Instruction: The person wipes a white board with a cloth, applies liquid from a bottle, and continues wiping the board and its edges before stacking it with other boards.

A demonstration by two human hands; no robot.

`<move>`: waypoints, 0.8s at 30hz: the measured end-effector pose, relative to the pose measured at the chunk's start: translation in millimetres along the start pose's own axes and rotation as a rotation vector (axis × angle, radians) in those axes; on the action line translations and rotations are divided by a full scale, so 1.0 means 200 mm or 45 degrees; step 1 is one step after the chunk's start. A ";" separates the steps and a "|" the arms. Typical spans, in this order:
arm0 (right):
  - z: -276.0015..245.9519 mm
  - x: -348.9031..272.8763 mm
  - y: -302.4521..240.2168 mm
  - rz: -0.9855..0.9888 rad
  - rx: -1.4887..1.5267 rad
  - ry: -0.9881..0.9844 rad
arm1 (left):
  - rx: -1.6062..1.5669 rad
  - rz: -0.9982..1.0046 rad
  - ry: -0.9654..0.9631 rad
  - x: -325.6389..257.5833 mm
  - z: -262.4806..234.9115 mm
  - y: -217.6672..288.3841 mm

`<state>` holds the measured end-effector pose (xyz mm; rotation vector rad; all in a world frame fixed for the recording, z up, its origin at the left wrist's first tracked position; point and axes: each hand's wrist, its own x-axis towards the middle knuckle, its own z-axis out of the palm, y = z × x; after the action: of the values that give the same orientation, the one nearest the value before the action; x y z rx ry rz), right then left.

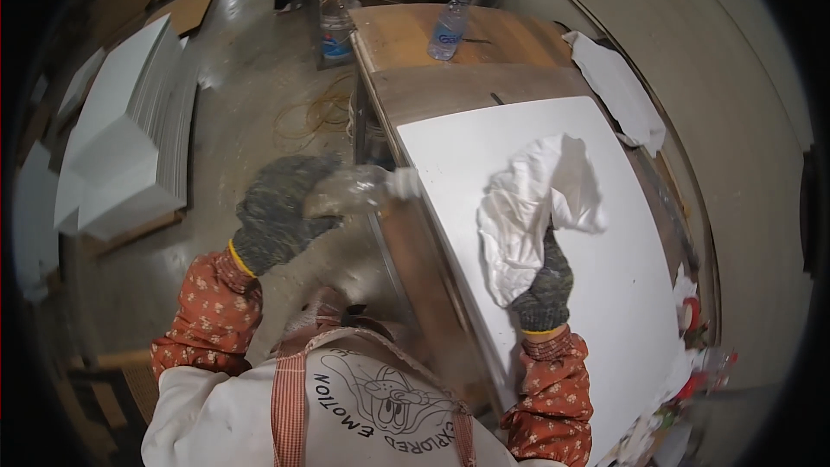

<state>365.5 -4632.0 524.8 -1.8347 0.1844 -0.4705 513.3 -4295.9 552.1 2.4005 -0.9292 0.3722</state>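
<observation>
Your right hand, gloved, is closed on a crumpled white rag and presses it onto the white panel lying on the wooden workbench. Fingers are mostly buried in the cloth, so the grip looks firm, not pinched. Your left hand, also gloved, is wrapped around a clear plastic bottle, nozzle end pointing at the panel's left edge; bottle blurred, can't tell if anything is coming out.

Progress, judged: wiping looks mid-way. Rag sits at panel centre; no visible streaks or wet marks, so cleaned versus uncleaned areas can't be told apart. The near and far ends of the panel probably remain.

Farther out: a spare white cloth by the wall, a water bottle at the bench's far end, and stacked white panels on the floor at left.
</observation>
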 end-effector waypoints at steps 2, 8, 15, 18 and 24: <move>0.25 0.01 -0.06 0.027 -0.112 0.127 | 0.189 0.187 -0.025 0.14 -0.05 0.03; 0.65 0.01 -0.14 0.268 0.291 0.158 | 0.460 0.693 -0.010 0.33 -0.05 -0.01; 0.68 -0.03 -0.13 0.389 -0.451 0.209 | 0.161 0.518 -0.273 0.36 0.02 -0.08; 0.63 0.13 -0.04 0.159 -0.253 0.407 | -0.314 0.412 -0.162 0.30 0.25 -0.25; 0.70 0.43 -0.07 -0.243 -0.869 0.206 | -0.792 -0.034 -0.058 0.12 0.39 -0.49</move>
<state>499.5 -4536.2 523.2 -2.4948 0.3082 -0.7546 601.4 -4292.1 461.8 1.8513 -0.8729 0.0061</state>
